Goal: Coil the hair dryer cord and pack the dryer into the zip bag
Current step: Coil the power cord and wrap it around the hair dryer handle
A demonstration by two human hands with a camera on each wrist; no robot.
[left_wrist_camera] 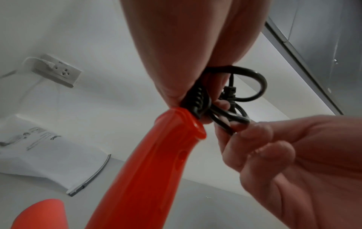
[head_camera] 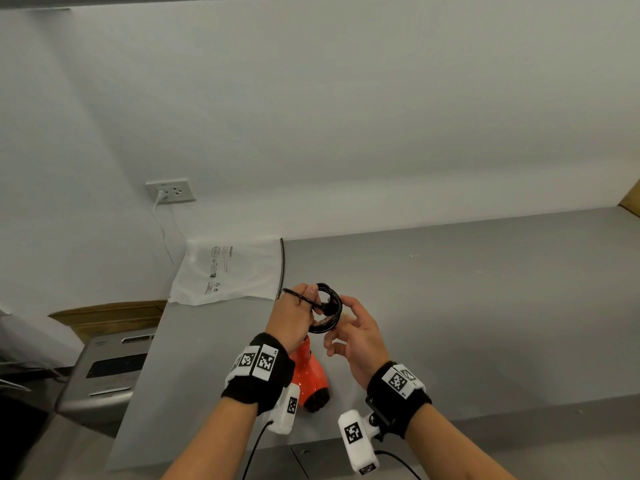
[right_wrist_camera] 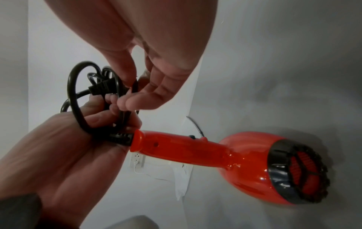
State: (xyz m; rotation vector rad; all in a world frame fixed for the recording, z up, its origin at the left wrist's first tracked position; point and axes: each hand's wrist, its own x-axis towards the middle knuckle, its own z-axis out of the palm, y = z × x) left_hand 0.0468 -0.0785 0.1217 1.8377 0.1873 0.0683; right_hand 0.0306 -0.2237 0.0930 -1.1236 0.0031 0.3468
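Grey is most of what I see from the head camera: a grey counter (head_camera: 467,306) running to a pale wall, with a wall socket (head_camera: 170,190) up on the left that has a white plug and thin white cable in it. A brown cardboard edge shows below the counter's left end, beside a silver appliance (head_camera: 104,372) that I can't identify. The zip bag (head_camera: 228,271), frosted white with printed warning text and a dark zipper strip along its right edge, lies flat at the counter's back left corner, well apart from my hands and beyond them.

The orange hair dryer (right_wrist_camera: 254,164) is near the counter's front edge. My left wrist covers most of it in the head view; the right wrist camera shows its handle running up into my left palm and its black rear grille facing the lens. I can't tell for sure whether its body rests on the counter or hangs just above it.

My left hand (head_camera: 292,320) is curled round the black cord (head_camera: 325,306), gripping the gathered loops together with the ribbed strain relief at the handle's end. The plug (right_wrist_camera: 101,89) sits inside the coil. My right hand (head_camera: 356,337) is just beside the coil, fingers loosely spread and half bent; its fingertips (right_wrist_camera: 125,103) touch the loops near the plug, without a firm grip.
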